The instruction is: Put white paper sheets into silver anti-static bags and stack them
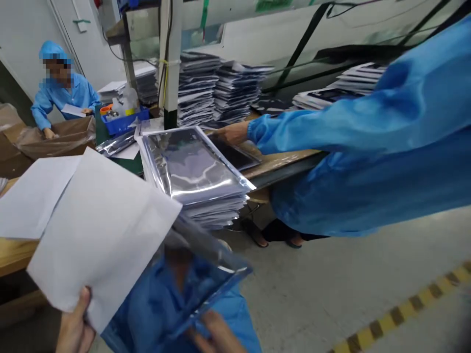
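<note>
Wooden surface (283,164) runs ahead of both grips, bearing a stack of silvery bags (195,169) beyond them. Left grip (75,323) pinches a white paper sheet (99,230), tilted, corner up; right grip (217,333) is curled under a clear foil bag (206,279), its long edge slanting up-right.

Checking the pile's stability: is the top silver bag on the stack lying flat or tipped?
Lying flat: the silver bag rests on the bags stacked below.

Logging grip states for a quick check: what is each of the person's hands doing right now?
Left hand: closed, holding a white paper sheet.
Right hand: closed, holding a silver foil bag.
</note>
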A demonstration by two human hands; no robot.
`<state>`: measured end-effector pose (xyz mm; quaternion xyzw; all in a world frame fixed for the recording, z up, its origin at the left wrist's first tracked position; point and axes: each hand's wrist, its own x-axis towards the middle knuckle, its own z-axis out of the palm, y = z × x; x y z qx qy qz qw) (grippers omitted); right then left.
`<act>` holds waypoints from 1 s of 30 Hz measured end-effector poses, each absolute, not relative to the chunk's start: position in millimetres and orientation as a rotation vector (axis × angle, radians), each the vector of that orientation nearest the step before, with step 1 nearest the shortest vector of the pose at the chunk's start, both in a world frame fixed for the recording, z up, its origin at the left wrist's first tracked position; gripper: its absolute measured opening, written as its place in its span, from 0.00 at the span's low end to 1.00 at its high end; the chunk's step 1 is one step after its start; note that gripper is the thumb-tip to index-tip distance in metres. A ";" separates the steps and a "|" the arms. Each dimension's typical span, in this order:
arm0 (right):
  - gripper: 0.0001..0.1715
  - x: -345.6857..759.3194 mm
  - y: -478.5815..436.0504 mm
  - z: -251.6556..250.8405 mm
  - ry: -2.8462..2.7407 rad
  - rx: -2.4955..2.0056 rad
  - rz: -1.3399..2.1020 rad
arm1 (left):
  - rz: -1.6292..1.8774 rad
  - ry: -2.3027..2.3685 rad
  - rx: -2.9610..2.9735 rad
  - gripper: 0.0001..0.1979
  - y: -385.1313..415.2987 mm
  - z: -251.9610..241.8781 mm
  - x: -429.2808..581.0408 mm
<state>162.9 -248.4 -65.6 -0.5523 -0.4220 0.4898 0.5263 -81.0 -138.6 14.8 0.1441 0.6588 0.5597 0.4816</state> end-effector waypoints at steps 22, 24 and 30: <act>0.20 163.5 -222.6 -172.3 -0.034 -1.357 1.026 | 0.566 1.492 0.752 0.24 -127.3 -179.8 -115.7; 0.21 163.2 -235.3 -178.1 0.001 -1.424 0.967 | 0.510 1.456 0.767 0.23 -127.6 -184.2 -111.4; 0.25 159.6 -274.3 -193.0 0.037 -1.669 0.858 | 0.366 1.385 0.754 0.21 -133.1 -192.3 -102.8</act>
